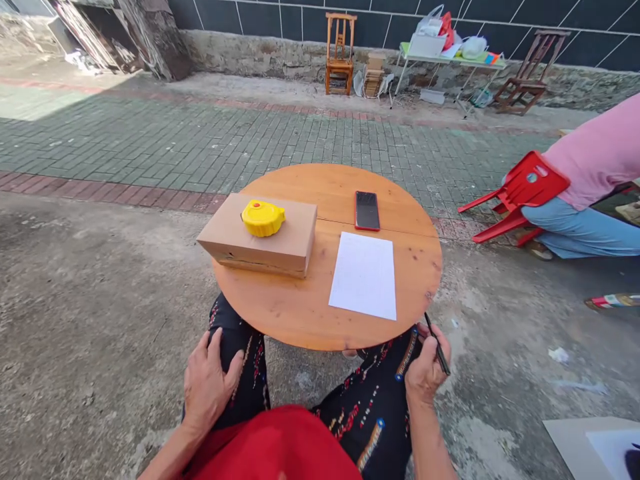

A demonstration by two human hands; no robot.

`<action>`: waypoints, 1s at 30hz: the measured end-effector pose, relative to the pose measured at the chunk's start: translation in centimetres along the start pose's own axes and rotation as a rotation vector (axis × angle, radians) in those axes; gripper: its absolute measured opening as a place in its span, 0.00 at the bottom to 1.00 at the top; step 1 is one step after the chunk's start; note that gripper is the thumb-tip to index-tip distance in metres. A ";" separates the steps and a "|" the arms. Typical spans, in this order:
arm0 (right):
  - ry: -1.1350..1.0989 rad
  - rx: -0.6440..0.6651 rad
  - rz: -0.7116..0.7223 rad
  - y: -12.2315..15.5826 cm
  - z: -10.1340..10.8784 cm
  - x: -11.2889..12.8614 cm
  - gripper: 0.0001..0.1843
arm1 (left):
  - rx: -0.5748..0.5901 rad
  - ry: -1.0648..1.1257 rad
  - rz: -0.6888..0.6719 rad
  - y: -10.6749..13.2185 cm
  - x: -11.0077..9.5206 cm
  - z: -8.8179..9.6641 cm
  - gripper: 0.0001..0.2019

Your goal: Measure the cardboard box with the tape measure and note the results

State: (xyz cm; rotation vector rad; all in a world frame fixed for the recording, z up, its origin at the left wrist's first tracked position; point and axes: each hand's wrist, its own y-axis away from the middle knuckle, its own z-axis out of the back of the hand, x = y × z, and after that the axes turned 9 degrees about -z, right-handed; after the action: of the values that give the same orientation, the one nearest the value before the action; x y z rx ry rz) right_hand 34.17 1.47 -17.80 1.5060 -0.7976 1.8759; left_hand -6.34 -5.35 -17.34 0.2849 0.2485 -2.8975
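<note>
Pen [437, 345] held at the near rim of the worktop [310, 313] — sheet close by.
The left hand [207, 383] lies flat on the knee, fingers spread, holding nothing. On the round worktop a cardboard box [293, 235] carries a yellow tape measure [263, 218]; then come a phone [367, 210] and a sheet of paper [365, 275] near the front edge. The right hand [424, 373], just below the rim, has its fingers closed round the pen. For steady marking, I judge the free palm should pin the sheet — and the grip sit low on the pen.

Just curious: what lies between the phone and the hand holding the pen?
A white sheet of paper on the table, between the phone and the right hand gripping the pen; head view.
</note>
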 end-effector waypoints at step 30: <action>0.205 0.613 0.169 -2.5 -5.0 8.7 0.09 | 0.091 0.433 -0.901 -5.4 -24.1 2.3 0.20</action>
State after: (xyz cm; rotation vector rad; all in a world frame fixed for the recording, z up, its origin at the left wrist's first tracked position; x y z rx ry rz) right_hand 31.43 7.57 -9.92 1.5807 -0.2630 2.5065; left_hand 15.11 4.25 -9.25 1.0625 0.3939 -3.6894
